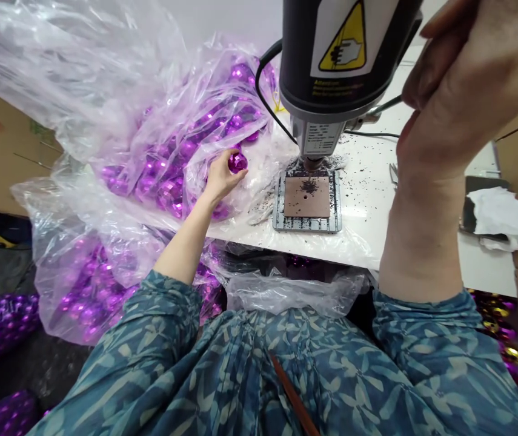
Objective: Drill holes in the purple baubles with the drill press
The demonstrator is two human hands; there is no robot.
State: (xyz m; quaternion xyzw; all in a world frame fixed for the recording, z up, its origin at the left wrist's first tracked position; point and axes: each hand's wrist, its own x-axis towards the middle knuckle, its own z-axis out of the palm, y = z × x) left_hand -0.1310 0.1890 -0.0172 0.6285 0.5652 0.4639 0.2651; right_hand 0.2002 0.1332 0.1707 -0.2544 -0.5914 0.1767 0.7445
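Observation:
My left hand [223, 175] pinches a shiny purple faceted ball [237, 161] between thumb and fingers, at the mouth of a clear plastic bag [204, 154] full of similar balls. To the right stands a drill press [331, 66] with a yellow warning label. Under its chuck, a brown square board [317, 203] with a small hole lies on a slotted metal base [308, 224], dusted with dark shavings. My right hand [444, 79] is raised at the upper right with fingers curled around the press's lever [386, 105]; the grip itself is partly hidden.
Dark shavings scatter over the white table [363, 206]. A white crumpled cloth [500, 215] lies at the right. Black cables run behind the press. More bags of purple balls [2, 327] are at the lower left, and cardboard boxes [4, 142] flank the table.

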